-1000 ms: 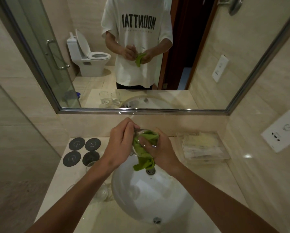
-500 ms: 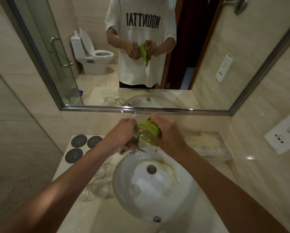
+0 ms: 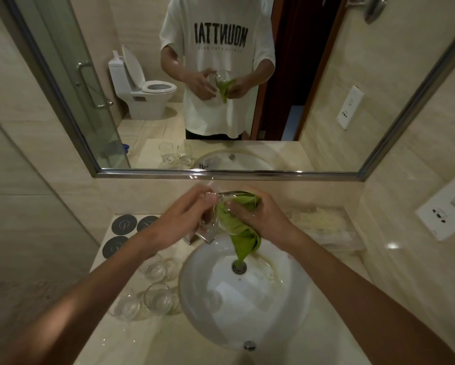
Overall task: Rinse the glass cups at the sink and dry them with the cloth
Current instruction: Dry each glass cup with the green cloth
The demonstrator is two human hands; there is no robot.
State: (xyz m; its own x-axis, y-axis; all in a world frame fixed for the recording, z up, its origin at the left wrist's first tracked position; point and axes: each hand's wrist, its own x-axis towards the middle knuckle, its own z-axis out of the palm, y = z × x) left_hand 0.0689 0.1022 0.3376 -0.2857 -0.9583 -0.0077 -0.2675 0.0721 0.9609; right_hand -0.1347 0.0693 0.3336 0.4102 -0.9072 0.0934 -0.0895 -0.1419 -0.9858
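A clear glass cup point(image 3: 222, 206) is held above the back of the white sink point(image 3: 221, 325), tilted on its side. My left hand point(image 3: 184, 219) grips the cup from the left. My right hand point(image 3: 258, 217) presses a green cloth point(image 3: 241, 237) into the cup's mouth, and the cloth's tail hangs down toward the drain point(image 3: 238, 267). Several more glass cups point(image 3: 158, 296) stand on the counter left of the sink, partly hidden by my left forearm.
The chrome tap point(image 3: 202, 234) sits under my hands at the sink's back edge. Dark round coasters point(image 3: 124, 224) lie at the counter's back left. A clear tray of packets point(image 3: 326, 227) stands at the back right. A wall mirror point(image 3: 247, 169) runs behind, and a socket point(image 3: 447, 206) is on the right wall.
The cloth's tail has dropped and now hangs toward the drain. My hands have shifted a little, turning the cup, with the cloth pushed deeper inside.
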